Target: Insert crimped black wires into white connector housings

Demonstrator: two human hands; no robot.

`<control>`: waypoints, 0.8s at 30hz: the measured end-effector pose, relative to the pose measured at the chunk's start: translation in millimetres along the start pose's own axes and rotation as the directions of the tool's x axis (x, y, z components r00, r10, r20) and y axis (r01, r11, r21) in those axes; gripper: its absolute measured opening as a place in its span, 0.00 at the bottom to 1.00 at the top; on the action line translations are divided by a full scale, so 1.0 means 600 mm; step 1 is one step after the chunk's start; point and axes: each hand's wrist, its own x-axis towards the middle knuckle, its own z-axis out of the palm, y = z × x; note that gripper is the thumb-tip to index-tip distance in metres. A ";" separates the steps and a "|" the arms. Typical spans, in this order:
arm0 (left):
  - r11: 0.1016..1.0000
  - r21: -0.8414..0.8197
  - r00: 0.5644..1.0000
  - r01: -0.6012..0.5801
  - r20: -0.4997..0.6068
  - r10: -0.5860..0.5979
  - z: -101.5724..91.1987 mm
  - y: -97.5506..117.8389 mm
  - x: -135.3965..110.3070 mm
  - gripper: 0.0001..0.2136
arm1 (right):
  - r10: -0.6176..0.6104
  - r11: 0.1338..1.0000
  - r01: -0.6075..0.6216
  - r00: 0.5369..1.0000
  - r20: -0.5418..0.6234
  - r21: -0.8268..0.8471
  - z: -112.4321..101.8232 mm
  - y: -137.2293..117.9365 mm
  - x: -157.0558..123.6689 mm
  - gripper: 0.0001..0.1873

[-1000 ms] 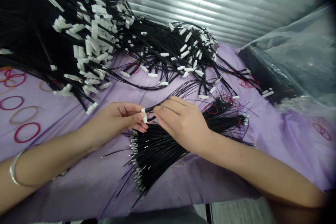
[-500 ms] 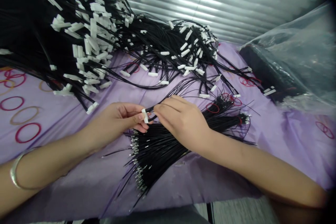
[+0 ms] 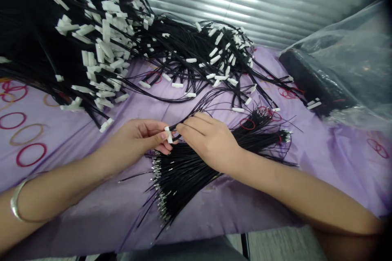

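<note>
Head camera: the left hand (image 3: 142, 138) pinches a white plug (image 3: 168, 135), fingertips closed on it, and the right hand (image 3: 211, 143) pinches its black wires (image 3: 173, 127) with bent fingers

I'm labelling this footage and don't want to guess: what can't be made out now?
All in the head view:
- Connector: the left hand covers part; its slots are too small to read.
- Wires: the right hand hides how many pass beneath it.
- Pile: cut off by the left and top edges.
- Bag: its plastic blurs the dark contents.
</note>
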 end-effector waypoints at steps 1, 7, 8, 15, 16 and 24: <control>1.000 0.008 1.000 -0.002 -0.004 0.002 0.002 0.001 0.000 0.07 | -0.004 1.000 0.004 1.000 0.000 -0.004 0.005 -0.001 0.000 0.14; 0.999 0.008 0.999 -0.033 0.030 0.033 0.007 0.003 0.000 0.07 | 0.042 0.995 -0.044 0.999 0.028 0.086 -0.010 0.010 0.003 0.13; 0.999 -0.018 0.999 -0.035 0.030 0.035 0.006 0.001 0.000 0.08 | 0.078 0.991 -0.079 0.997 0.018 0.105 -0.026 0.010 0.004 0.11; 0.940 -0.341 0.998 -0.024 -0.062 0.004 -0.005 -0.005 0.005 0.08 | 0.144 0.777 -0.257 0.961 0.235 0.575 -0.102 -0.039 0.012 0.14; 0.931 -0.365 0.997 -0.030 -0.072 0.004 -0.004 -0.004 0.006 0.07 | 0.064 0.763 -0.233 0.955 0.288 0.603 -0.097 -0.045 0.011 0.15; 0.909 -0.414 0.995 -0.053 -0.098 0.014 -0.006 -0.005 0.005 0.07 | 0.224 0.831 -0.348 0.923 0.312 0.433 -0.101 0.001 0.006 0.09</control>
